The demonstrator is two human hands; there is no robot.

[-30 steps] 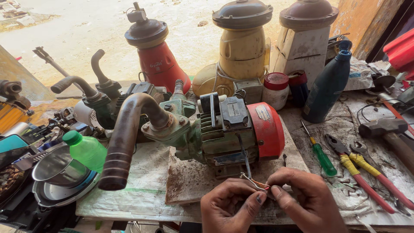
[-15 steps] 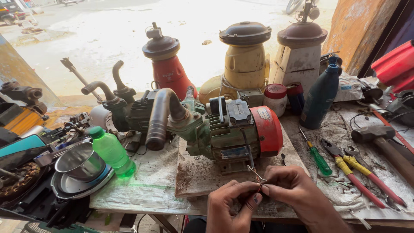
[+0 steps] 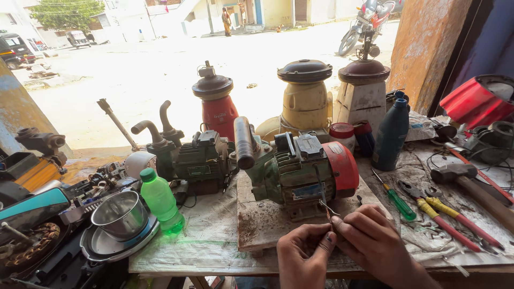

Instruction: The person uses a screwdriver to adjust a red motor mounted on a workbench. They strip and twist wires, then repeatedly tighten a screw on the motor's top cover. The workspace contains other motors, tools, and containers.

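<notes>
Two hands are seen at the lower centre of the frame, the left hand (image 3: 302, 254) and the right hand (image 3: 369, 241). Two pump motors are counted mid-frame: a green one with a red end cap (image 3: 300, 168) and a darker one (image 3: 195, 160). Three mixer bases (image 3: 217, 101) are lined up behind. One green bottle (image 3: 160, 200), one green-handled screwdriver (image 3: 399, 200) and one hammer (image 3: 471, 184) are counted.

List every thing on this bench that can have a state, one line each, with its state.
left hand: fingers pinched on wire ends
right hand: fingers pinched on wire ends
wire ends: bare, leading from the pump motor
pump motor: resting on a board, red end cover on
green bottle: upright, capped
blue bottle: upright, capped
steel bowl: upright, nothing inside
green screwdriver: lying flat, untouched
pliers: lying flat, untouched
</notes>
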